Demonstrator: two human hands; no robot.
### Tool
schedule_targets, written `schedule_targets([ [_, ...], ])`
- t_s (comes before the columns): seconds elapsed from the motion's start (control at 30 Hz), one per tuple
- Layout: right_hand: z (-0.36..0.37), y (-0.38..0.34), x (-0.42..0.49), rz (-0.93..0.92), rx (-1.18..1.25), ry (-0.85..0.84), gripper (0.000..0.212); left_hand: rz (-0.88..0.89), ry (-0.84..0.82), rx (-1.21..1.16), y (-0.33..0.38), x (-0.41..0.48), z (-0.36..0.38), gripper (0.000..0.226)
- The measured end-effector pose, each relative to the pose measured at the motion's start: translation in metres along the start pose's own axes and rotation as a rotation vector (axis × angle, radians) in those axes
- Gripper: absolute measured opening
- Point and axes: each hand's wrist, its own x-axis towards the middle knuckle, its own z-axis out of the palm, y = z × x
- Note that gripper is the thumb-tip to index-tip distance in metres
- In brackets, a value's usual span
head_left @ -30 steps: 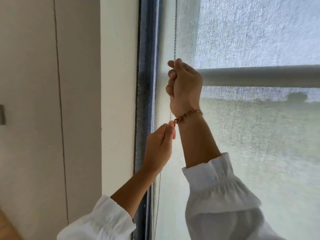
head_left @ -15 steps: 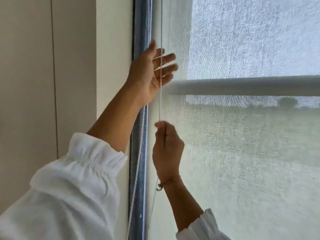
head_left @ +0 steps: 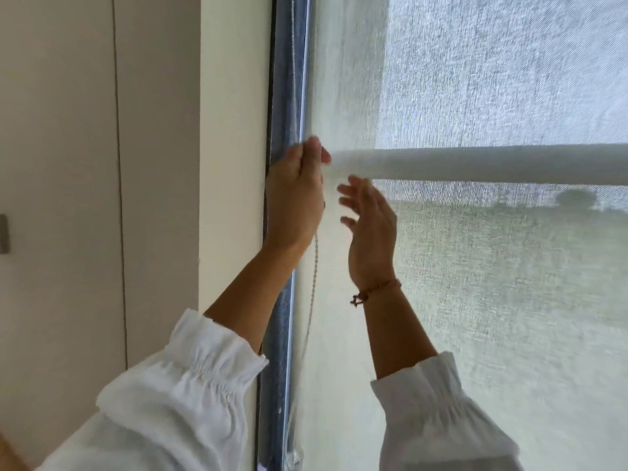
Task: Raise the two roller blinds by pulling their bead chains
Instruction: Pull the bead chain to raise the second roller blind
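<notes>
A pale translucent roller blind (head_left: 492,300) covers the window. Its white bead chain (head_left: 314,266) hangs along the blind's left edge, beside the dark window frame (head_left: 283,96). My left hand (head_left: 295,195) is closed around the chain at the height of a horizontal white bar (head_left: 475,163) behind the fabric. The chain runs up from my fist along the frame and dangles below my wrist. My right hand (head_left: 370,232), with a brown bracelet, is just right of the chain, fingers spread and holding nothing.
A cream wall (head_left: 231,164) and beige panels (head_left: 68,198) stand left of the frame. A small grey fitting (head_left: 3,232) sits at the far left edge. Trees show faintly through the fabric.
My left hand has closed on the chain and come down a little. My right hand let go of the chain, opened and rose to beside the left.
</notes>
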Motion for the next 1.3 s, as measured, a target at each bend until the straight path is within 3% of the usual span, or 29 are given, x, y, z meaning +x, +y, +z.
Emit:
schedule_targets([
  [0.1, 0.010, -0.024, 0.014, 0.009, 0.031, -0.046, 0.018, -0.069, -0.033, 0.092, -0.031, -0.038, -0.002, 0.036],
  [0.2, 0.024, -0.035, 0.023, -0.013, -0.018, -0.087, 0.028, -0.016, -0.023, 0.288, -0.061, -0.078, -0.006, 0.036],
  [0.33, 0.038, -0.042, 0.030, 0.060, -0.025, -0.161, 0.023, 0.009, -0.101, 0.318, -0.088, -0.117, -0.019, 0.026],
  [0.43, 0.045, -0.031, 0.034, -0.030, -0.152, -0.051, 0.021, -0.005, -0.164, 0.336, -0.095, -0.120, -0.025, 0.031],
  [0.53, 0.049, -0.023, 0.030, -0.194, -0.218, 0.059, 0.023, -0.298, -0.273, 0.040, -0.094, -0.105, -0.027, 0.040],
  [0.63, 0.049, -0.020, 0.022, -0.333, -0.267, 0.104, 0.021, -0.429, -0.213, -0.132, -0.090, -0.074, -0.029, 0.036],
  [0.77, 0.036, 0.003, 0.000, -0.445, -0.352, 0.133, 0.020, -0.345, -0.113, -0.211, -0.064, -0.024, -0.024, 0.031],
  [0.87, 0.019, 0.032, -0.025, -0.495, -0.406, 0.116, 0.020, -0.282, -0.138, -0.239, -0.035, 0.007, -0.017, 0.028],
  [0.97, 0.003, 0.064, -0.053, -0.582, -0.482, 0.072, 0.039, -0.224, -0.210, -0.262, -0.009, 0.028, -0.004, 0.025],
  [1.07, -0.012, 0.090, -0.075, -0.603, -0.539, 0.019, 0.044, -0.239, -0.152, -0.306, 0.006, 0.035, 0.008, 0.018],
  [1.17, -0.020, 0.103, -0.084, -0.606, -0.559, -0.041, 0.043, -0.231, -0.034, -0.188, 0.006, 0.031, 0.017, 0.034],
  [1.3, -0.018, 0.096, -0.074, -0.527, -0.538, -0.164, 0.054, -0.070, 0.045, -0.121, 0.007, 0.025, 0.017, 0.046],
])
